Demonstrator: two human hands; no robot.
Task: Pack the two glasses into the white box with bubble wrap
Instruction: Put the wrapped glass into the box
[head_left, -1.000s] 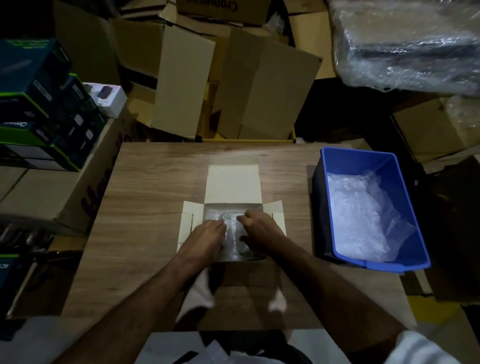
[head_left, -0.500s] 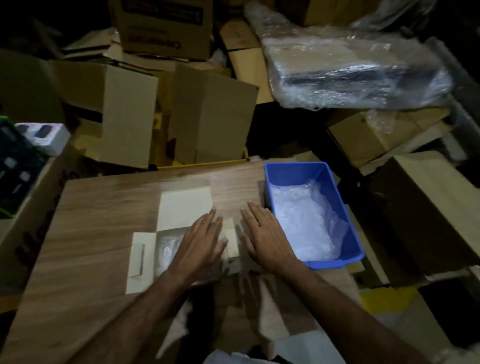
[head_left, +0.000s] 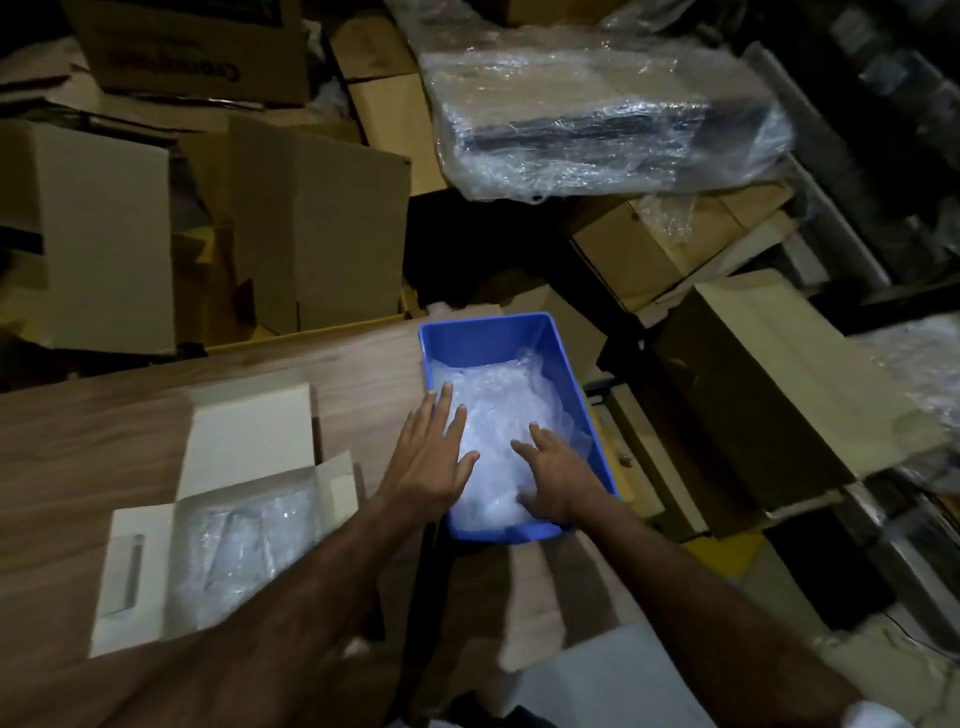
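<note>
The white box (head_left: 249, 441) lies open on the wooden table at the lower left, its flaps spread out. Inside it sit glasses wrapped in bubble wrap (head_left: 244, 535), blurred. To its right stands a blue bin (head_left: 571, 374) holding loose bubble wrap (head_left: 498, 410). My left hand (head_left: 431, 457) hovers flat over the bin's left wall, fingers spread, holding nothing. My right hand (head_left: 558, 478) reaches into the bin with its fingers spread on the bubble wrap; no grip on it shows.
The wooden table (head_left: 78, 452) ends just right of the bin. Stacked cardboard boxes (head_left: 311, 223) crowd the far side. A large plastic-wrapped bundle (head_left: 597, 104) lies at the upper right, with more cartons (head_left: 769, 389) to the right of the table.
Both hands left the white box and moved right to the blue bin. The view swung right, so the box now sits at the lower left.
</note>
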